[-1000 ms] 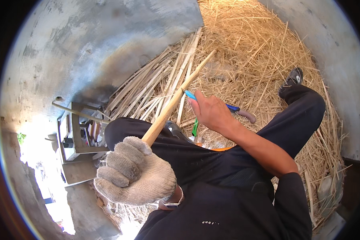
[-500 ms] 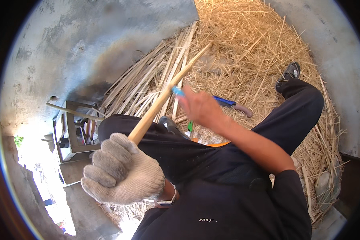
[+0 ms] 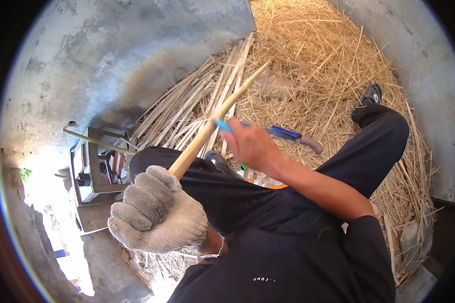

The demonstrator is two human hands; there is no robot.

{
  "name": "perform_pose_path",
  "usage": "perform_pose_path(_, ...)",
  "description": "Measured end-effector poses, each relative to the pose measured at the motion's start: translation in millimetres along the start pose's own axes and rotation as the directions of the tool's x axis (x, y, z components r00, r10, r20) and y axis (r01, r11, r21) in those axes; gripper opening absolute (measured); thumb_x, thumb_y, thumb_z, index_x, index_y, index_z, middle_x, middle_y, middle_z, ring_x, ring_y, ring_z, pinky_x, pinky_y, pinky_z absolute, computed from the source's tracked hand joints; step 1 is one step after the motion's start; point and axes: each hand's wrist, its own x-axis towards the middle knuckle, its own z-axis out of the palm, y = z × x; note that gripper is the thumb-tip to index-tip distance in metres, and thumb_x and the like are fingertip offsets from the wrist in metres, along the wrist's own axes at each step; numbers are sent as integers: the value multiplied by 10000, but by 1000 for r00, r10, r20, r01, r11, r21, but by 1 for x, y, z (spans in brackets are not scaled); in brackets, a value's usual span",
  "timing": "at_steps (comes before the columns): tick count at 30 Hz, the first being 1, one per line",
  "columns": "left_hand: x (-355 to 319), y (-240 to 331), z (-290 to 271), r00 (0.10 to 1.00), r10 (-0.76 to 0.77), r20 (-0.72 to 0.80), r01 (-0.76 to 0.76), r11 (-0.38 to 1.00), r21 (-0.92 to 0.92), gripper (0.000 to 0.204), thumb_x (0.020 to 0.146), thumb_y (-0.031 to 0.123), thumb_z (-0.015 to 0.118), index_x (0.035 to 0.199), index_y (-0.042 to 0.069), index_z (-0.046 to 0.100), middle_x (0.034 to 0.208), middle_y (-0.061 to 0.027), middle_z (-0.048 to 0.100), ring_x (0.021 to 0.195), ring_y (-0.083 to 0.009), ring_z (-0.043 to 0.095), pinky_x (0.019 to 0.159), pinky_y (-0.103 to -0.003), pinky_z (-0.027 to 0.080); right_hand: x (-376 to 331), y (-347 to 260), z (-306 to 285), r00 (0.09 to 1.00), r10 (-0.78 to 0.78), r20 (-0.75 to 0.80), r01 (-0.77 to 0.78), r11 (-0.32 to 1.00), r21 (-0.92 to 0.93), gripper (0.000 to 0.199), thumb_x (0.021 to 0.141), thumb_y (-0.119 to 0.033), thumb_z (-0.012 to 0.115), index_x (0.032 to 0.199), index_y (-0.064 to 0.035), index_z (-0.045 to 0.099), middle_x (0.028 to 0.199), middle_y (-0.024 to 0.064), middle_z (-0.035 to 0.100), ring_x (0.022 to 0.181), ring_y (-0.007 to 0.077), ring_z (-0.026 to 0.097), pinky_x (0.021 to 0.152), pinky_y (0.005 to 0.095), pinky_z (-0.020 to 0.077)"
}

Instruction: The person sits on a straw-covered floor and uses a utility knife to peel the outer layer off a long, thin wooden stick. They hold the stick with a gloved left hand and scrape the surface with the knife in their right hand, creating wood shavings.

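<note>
Pale, smooth bamboo stick (image 3: 215, 121) slants from lap level up over the straw-covered floor (image 3: 338, 60), tapering. Left hand (image 3: 156, 212), in a knitted white glove, clenches its base; bare right hand (image 3: 250, 146) pinches a light-blue-handled blade (image 3: 222, 125) against it.

The left hand (image 3: 156, 214) sits near and to the left, low in the view, wearing a knitted work glove. Its fingers are curled tight into a fist with the knuckles turned up and outward, and the wrist bends back toward the body. The right hand (image 3: 250, 146) is bare and lies farther out, near the middle, reaching left across the lap. Its fingers are folded closed, though blur makes the exact grip hard to read. The right forearm runs from the lower right up to that hand, bare to the short dark sleeve, elbow bent.
</note>
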Motion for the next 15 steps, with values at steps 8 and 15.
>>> perform_pose_path(8,-9,7,-3,965,-76,251,126,974,-187,404,961,312,431,600,190,298,553,28,247,500,-135,196,514,-315,258,6,1,-27,994,93,64,-90,995,-41,341,1026,-314,464,933,11,508,600,243,588,558,448,607,512,543,473)
perform_pose_path(15,-5,4,2,998,-58,-5,57,997,-48,452,1017,364,374,606,199,284,498,42,234,468,-117,185,477,-289,282,7,36,-12,994,109,6,-108,992,-64,304,1015,-285,481,928,6,497,572,222,569,530,443,584,516,518,462)
